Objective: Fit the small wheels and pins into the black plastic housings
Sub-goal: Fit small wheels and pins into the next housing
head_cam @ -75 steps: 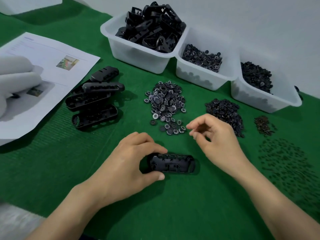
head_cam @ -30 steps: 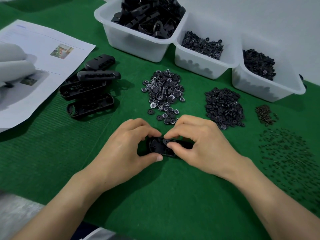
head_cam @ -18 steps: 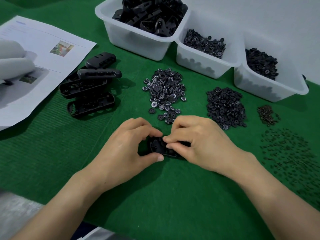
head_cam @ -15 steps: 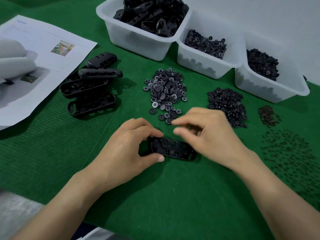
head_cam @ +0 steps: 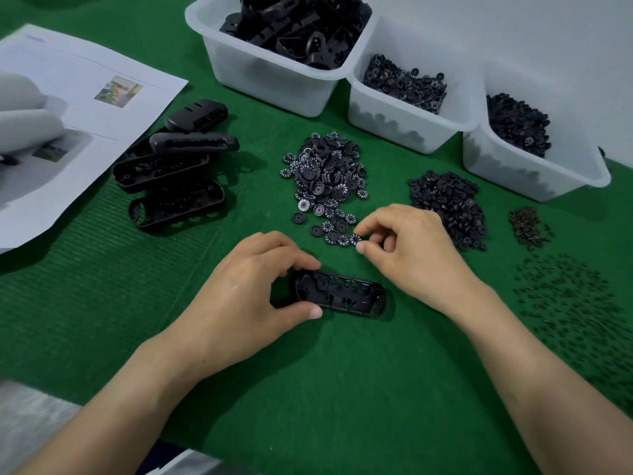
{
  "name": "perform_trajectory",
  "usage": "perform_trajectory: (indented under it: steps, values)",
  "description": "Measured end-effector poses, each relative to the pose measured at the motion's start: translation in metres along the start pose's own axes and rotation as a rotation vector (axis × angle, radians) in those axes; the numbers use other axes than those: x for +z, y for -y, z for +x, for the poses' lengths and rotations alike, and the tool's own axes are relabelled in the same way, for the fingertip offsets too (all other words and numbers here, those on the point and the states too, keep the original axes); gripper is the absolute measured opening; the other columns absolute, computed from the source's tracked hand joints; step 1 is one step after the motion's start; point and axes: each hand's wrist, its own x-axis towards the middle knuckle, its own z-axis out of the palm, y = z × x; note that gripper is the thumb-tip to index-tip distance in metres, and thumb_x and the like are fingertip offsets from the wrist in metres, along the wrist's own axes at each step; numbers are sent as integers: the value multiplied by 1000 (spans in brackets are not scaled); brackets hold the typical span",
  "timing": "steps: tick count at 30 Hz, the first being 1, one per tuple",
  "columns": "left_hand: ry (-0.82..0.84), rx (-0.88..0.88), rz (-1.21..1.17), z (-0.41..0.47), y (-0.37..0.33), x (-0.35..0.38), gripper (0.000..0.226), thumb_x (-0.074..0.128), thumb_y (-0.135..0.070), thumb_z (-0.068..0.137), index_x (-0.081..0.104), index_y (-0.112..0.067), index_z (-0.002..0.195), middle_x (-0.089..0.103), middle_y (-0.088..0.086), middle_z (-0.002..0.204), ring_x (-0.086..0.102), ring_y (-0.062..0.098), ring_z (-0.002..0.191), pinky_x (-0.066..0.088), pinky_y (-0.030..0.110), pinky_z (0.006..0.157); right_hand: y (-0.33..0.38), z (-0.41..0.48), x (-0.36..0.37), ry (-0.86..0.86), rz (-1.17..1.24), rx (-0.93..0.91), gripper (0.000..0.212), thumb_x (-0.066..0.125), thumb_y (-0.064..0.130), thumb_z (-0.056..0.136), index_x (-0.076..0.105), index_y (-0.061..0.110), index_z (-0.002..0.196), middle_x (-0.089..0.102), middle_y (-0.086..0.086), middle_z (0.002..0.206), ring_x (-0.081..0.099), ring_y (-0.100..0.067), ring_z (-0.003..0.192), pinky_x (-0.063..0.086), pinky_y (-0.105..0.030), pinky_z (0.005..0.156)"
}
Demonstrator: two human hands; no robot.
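A person's 2 bare hands work over a green felt-covered table [head_cam: 342, 389], seen from above. The left hand [head_cam: 246, 296] grips the left end of a black oblong plastic housing [head_cam: 342, 293] between its curled thumb and forefinger. The housing lies flat on the felt with its open side up and its long axis running left to right. It sits directly in front of the person, between the 2 hands. A round part sits inside it near the left end.

The right hand [head_cam: 411, 248] is just beyond the housing's right end, with its fingers curled. Its thumb and forefinger pinch a small black wheel with white markings [head_cam: 355, 239] at the near edge of a heap of black wheels with white rim markings [head_cam: 325, 176]. Whether the wheel is lifted off the felt cannot be told.

To the right of that heap lies a heap of plain black discs [head_cam: 448, 200], then a small clump of brownish metal bits [head_cam: 529, 228]. Nearer the person on the right is a wide scatter of tiny dark pins [head_cam: 575, 310].

Along the far edge stand 3 translucent white plastic tubs, touching side by side. The left tub [head_cam: 274, 80] holds black housing parts, the middle tub [head_cam: 394, 121] holds marked wheels, and the right tub [head_cam: 513, 173] holds plain black discs.

To the left of the wheel heap is a stack of black housings [head_cam: 171, 176], some with the open side up. Farther left lies a white printed sheet of paper [head_cam: 68, 63] with small colour pictures. A pale rounded object [head_cam: 24, 114], too blurred to identify, rests over it.
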Motion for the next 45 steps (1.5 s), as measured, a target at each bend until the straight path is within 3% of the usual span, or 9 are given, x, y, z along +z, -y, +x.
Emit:
perform_trajectory:
  steps: [7, 12, 16, 20, 29, 35, 45]
  values:
    - [2, 7, 9, 0, 0, 0, 42, 71, -42, 66, 61, -32, 106, 49, -21, 100, 44, -2, 96, 32, 4, 81, -3, -12, -5, 80, 128, 42, 19, 74, 7, 75, 63, 23, 76, 56, 12, 71, 49, -3, 58, 41, -11, 56]
    - [0, 11, 14, 0, 0, 0, 42, 71, -43, 66, 61, -32, 105, 50, -21, 100, 44, -2, 95, 33, 5, 81, -4, -16, -6, 80, 148, 28, 20, 75, 6, 73, 64, 22, 72, 58, 9, 76, 52, -4, 60, 43, -12, 58]
    - [-9, 11, 12, 0, 0, 0, 41, 72, -41, 66, 62, -32, 105, 50, -21, 100, 46, -1, 94, 34, 6, 80, -3, -15, -4, 73, 134, 22, 15, 75, 12, 74, 68, 23, 81, 57, 10, 78, 52, -6, 62, 39, -12, 61]
    - [-12, 16, 12, 0, 1, 1, 41, 73, -41, 66, 61, -32, 104, 50, -21, 99, 46, -1, 93, 34, 5, 80, -4, -16, -2, 76, 112, -2, 15, 74, 10, 74, 69, 24, 73, 58, 9, 78, 50, -4, 61, 38, -10, 60]
    - [-33, 25, 5, 0, 2, 2, 41, 73, -41, 65, 63, -31, 103, 52, -18, 98, 48, 1, 89, 40, 14, 80, -3, -15, -7, 178, 115, -45, 18, 77, 20, 72, 72, 31, 85, 58, 7, 87, 46, 0, 65, 34, -13, 65]
    - [-32, 25, 5, 0, 1, 2, 40, 73, -40, 66, 63, -31, 104, 52, -18, 99, 47, 0, 90, 39, 13, 80, 0, -13, -12, 196, 123, -102, 11, 76, 19, 74, 70, 25, 82, 58, 8, 86, 49, -3, 67, 35, -13, 61]
    - [-29, 28, 13, 0, 1, 1, 41, 72, -40, 66, 64, -28, 104, 53, -15, 97, 48, 1, 88, 37, 11, 79, 11, -28, -10, 174, 47, -277, 10, 72, 19, 76, 69, 21, 85, 57, 8, 90, 56, -13, 82, 47, -40, 74]
